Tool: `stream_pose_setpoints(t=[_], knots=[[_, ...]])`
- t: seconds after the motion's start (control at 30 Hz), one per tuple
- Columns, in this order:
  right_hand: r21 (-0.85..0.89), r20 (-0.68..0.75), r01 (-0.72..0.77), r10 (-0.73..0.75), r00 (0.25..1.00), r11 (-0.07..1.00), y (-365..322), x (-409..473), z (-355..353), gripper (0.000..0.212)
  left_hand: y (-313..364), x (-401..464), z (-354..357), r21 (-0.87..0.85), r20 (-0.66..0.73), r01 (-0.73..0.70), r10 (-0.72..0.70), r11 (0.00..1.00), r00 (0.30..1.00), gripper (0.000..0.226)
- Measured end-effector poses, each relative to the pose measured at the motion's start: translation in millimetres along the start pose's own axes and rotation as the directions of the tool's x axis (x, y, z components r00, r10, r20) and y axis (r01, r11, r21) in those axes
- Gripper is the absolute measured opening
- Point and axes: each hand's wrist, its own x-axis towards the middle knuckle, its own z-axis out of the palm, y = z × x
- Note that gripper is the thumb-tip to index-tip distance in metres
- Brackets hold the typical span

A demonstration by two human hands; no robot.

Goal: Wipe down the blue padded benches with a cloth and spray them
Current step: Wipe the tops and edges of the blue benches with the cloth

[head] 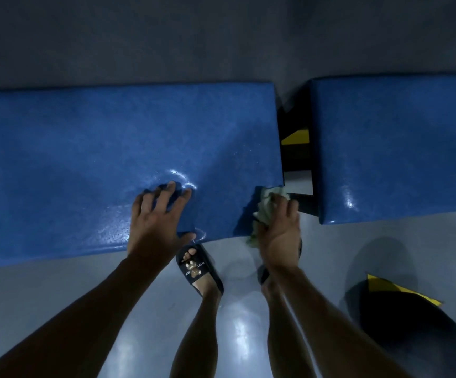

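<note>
A long blue padded bench [85,159] runs across the left and middle of the view. A second blue bench [398,148] begins at the right, past a narrow gap. My left hand [158,222] presses on the near edge of the long bench, fingers spread on top and thumb under the rim. My right hand [278,230] grips a crumpled pale green cloth [266,205] against that bench's front right corner. No spray bottle is in view.
The gap between the benches shows a black frame with a yellow patch [296,136]. My feet in dark slides [198,268] stand on the shiny grey floor [57,309]. A dark round object with a yellow strip [412,323] sits at the lower right.
</note>
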Motion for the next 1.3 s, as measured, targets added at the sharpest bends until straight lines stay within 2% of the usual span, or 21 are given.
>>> stream_pose_setpoints(t=[0.07,0.13,0.23,0.33,0.4,0.47,0.5,0.6,0.67,0.73,0.83,0.9,0.93,0.97,1.0,1.07,1.13,1.17,1.2,1.23,1.3], knots=[[-0.024,0.064,0.232,-0.230,0.971,0.973,-34,-17,26,0.057,-2,1,2,0.006,0.012,-0.004,0.003,1.000,1.000,0.096],[-0.040,0.231,0.424,-0.405,0.885,0.905,-68,-33,50,0.061,-4,0,4,0.016,-0.007,-0.015,0.015,1.000,1.000,0.084],[0.007,0.395,0.469,-0.433,0.810,0.883,-87,-33,57,0.054,-5,0,6,0.002,-0.068,-0.025,0.025,1.000,0.997,0.065],[-0.019,0.396,0.598,-0.544,0.740,0.801,-56,-12,28,0.043,-6,1,4,-0.002,-0.073,-0.036,0.035,0.999,0.997,0.074],[-0.037,0.356,0.469,-0.426,0.831,0.883,-24,7,1,0.050,-5,2,1,-0.002,-0.047,-0.030,0.030,1.000,0.998,0.088],[-0.026,0.253,0.216,-0.202,0.946,0.976,-1,17,-21,0.060,-5,3,-1,-0.017,-0.035,-0.026,0.025,1.000,0.999,0.092],[-0.020,0.175,0.103,-0.098,0.980,0.994,5,19,-25,0.063,-5,3,-1,-0.024,-0.022,-0.022,0.021,0.999,1.000,0.092],[-0.036,0.024,-0.094,0.095,0.995,0.995,-13,14,-9,0.062,-5,3,-3,-0.020,0.033,-0.006,0.007,1.000,0.999,0.097],[-0.056,-0.002,-0.025,0.025,1.000,0.998,-44,2,16,0.059,-6,3,-3,-0.018,0.045,-0.006,0.007,1.000,0.999,0.098],[-0.070,0.074,0.161,-0.156,0.985,0.984,-74,-6,39,0.057,-7,3,-2,-0.025,0.005,-0.020,0.020,0.999,1.000,0.093],[-0.066,0.273,0.458,-0.426,0.863,0.886,-90,5,43,0.053,-6,3,-5,0.015,-0.073,-0.058,0.059,0.998,0.996,0.082],[-0.123,0.357,0.624,-0.552,0.753,0.772,-73,29,28,0.056,-10,6,-12,0.048,-0.007,-0.057,0.057,0.997,0.998,0.088],[-0.155,0.381,0.639,-0.551,0.743,0.754,-58,43,18,0.060,-12,8,-15,0.055,0.038,-0.058,0.056,0.997,0.998,0.093],[-0.185,0.363,0.593,-0.506,0.782,0.784,-43,57,7,0.063,-14,9,-19,0.054,0.070,-0.062,0.058,0.997,0.996,0.095],[-0.203,0.302,0.492,-0.424,0.854,0.846,-28,70,-4,0.065,-16,12,-22,0.051,0.089,-0.065,0.060,0.997,0.994,0.096],[-0.169,0.109,0.202,-0.186,0.977,0.965,-10,86,-20,0.066,-19,16,-30,0.048,0.094,-0.074,0.069,0.996,0.993,0.096],[-0.117,-0.026,-0.077,0.075,0.997,0.990,-15,89,-17,0.067,-19,21,-35,0.052,0.052,-0.088,0.085,0.995,0.995,0.095],[-0.107,-0.054,-0.151,0.146,0.988,0.983,-26,86,-10,0.071,-18,25,-37,0.055,0.028,-0.088,0.086,0.995,0.996,0.095],[-0.115,-0.062,-0.153,0.147,0.987,0.982,-38,80,-1,0.075,-17,28,-39,0.056,0.014,-0.079,0.079,0.995,0.997,0.098],[-0.128,-0.048,-0.087,0.081,0.996,0.988,-52,73,10,0.079,-17,33,-39,0.057,0.011,-0.063,0.062,0.996,0.998,0.102],[-0.163,0.078,0.175,-0.165,0.983,0.971,-75,54,32,0.080,-18,41,-38,0.058,0.038,-0.028,0.026,0.998,0.999,0.110]])
